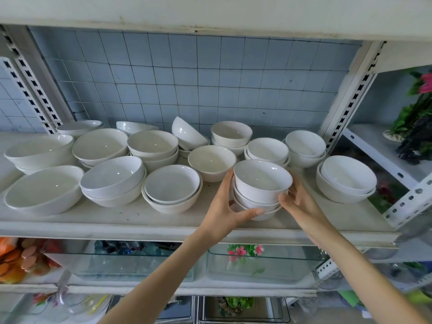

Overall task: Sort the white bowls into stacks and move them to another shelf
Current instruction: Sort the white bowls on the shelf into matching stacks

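A stack of three small white bowls (260, 183) sits near the front of the white shelf (145, 220). My left hand (228, 206) grips the stack's left side, thumb curled under the lowest bowl. On the right side, my right hand (295, 202) holds the stack with its fingers wrapped around the back. Several other white bowls crowd the shelf: large ones at the left (44, 189), medium pairs in the middle (171, 188), small pairs at the right (347, 178). One bowl (187, 132) leans tilted at the back.
A shelf post (350, 94) rises at the right, with a second rack holding artificial plants (418, 120) beyond it. Glass tanks (264, 260) stand on the shelf below, orange items (16, 258) at lower left. Blue tiles line the back wall.
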A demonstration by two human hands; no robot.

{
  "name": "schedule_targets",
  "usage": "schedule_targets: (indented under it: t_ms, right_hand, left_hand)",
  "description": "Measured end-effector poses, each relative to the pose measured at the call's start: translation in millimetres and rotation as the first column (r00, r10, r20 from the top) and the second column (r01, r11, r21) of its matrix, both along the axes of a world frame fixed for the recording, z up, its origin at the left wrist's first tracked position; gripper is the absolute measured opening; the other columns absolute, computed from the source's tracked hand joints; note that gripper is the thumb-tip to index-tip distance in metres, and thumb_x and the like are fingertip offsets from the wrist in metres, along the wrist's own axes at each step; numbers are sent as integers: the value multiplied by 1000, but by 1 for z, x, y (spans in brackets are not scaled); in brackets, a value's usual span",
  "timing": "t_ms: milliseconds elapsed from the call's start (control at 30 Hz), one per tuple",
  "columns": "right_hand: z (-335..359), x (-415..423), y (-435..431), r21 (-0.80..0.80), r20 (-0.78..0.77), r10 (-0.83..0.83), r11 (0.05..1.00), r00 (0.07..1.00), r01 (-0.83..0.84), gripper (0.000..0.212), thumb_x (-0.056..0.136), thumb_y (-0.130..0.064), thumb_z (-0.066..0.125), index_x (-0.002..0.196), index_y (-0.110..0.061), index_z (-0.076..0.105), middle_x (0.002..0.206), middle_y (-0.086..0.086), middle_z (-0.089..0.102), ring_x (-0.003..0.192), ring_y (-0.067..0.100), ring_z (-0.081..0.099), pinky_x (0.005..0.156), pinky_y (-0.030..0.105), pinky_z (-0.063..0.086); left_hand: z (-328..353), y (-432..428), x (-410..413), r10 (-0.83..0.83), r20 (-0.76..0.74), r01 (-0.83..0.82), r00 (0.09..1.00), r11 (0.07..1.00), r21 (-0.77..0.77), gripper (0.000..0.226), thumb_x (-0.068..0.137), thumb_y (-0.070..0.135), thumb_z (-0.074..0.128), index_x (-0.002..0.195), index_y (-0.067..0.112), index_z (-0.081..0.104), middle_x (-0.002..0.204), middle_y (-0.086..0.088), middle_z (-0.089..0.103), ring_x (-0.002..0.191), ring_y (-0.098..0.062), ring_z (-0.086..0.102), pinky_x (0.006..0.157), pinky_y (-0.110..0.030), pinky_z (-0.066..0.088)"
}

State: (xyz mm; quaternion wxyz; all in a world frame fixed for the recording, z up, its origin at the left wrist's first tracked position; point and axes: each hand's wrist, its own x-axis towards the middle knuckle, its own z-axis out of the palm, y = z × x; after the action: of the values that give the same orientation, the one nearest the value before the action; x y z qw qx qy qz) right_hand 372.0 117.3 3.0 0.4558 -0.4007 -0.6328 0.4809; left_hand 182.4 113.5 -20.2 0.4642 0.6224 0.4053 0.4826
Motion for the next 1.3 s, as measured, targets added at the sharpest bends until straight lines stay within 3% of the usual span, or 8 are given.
schedule_targets:
  t_ms: [100, 233, 367, 500, 733, 1000, 1167, 1300]
  right_hand:
    - [-2, 0, -1, -34, -20, -65, 997, 998, 65, 94, 53, -72, 73, 126, -18, 49, 126, -6, 60, 121, 7, 53, 95, 19, 45]
    - [-2, -2, -1, -54, -42, -111, 993, 993, 109, 87, 52, -74, 72, 122, -25, 51, 121, -13, 63, 116, 5, 56, 95, 23, 47]
    - [-2, -8, 2, -43, -68, -164, 986, 984, 161, 87, 52, -73, 74, 121, -24, 53, 119, -11, 64, 114, 7, 57, 94, 25, 48]
    - [-2, -10, 2, -24, -90, -197, 980, 976, 196, 85, 53, -70, 75, 120, -21, 54, 118, -8, 65, 113, 9, 58, 89, 19, 48]
    - [-4, -10, 4, -20, -95, -212, 977, 973, 211, 82, 55, -67, 76, 121, -25, 53, 120, -10, 63, 115, 10, 57, 93, 21, 47]
    - [-4, -10, 2, -58, -62, -201, 979, 978, 198, 89, 53, -70, 75, 124, -24, 49, 118, -15, 63, 113, 2, 56, 88, 16, 46]
    - [-5, -10, 1, -78, -20, -198, 977, 980, 196, 64, 63, -55, 68, 119, -30, 50, 115, -17, 63, 109, -3, 57, 84, 14, 47]
    - [-3, -8, -1, -91, 7, -183, 979, 983, 183, 62, 66, -55, 65, 120, -31, 49, 119, -17, 60, 109, -4, 57, 86, 14, 48]
  left_hand:
    - [6, 1, 4, 33, 58, -34, 998, 999, 16, 65, 80, 16, 73, 125, 46, 38, 121, 37, 54, 118, 12, 47, 94, -14, 43]
    - [12, 5, 6, 15, 145, -13, 989, 1000, -11, 39, 90, 25, 58, 127, 30, 47, 125, 15, 61, 119, 3, 52, 95, -12, 41]
    - [13, 9, 6, -20, 129, 25, 991, 999, -32, 40, 96, 32, 49, 135, 21, 45, 131, 8, 59, 125, -4, 50, 104, -19, 38]
    - [14, 12, 6, -27, 115, 32, 993, 998, -46, 41, 96, 33, 51, 135, 20, 46, 130, 8, 59, 124, -3, 50, 101, -15, 38]
    - [11, 14, 8, -10, 110, 18, 994, 997, -74, 55, 85, 51, 53, 132, 22, 49, 129, 10, 59, 124, -5, 51, 107, -28, 38]
    - [11, 10, 10, -31, 122, 42, 992, 995, -92, 45, 92, 41, 46, 133, 24, 46, 130, 13, 57, 123, 1, 49, 101, -14, 39]
    - [17, 7, 9, -59, 117, 72, 991, 992, -108, 42, 90, 43, 43, 131, 30, 44, 131, 17, 55, 122, 6, 47, 100, -12, 37]
    - [22, 5, 9, -80, 79, 89, 994, 989, -120, 32, 97, 34, 39, 128, 32, 43, 128, 18, 54, 114, 15, 49, 91, -4, 38]
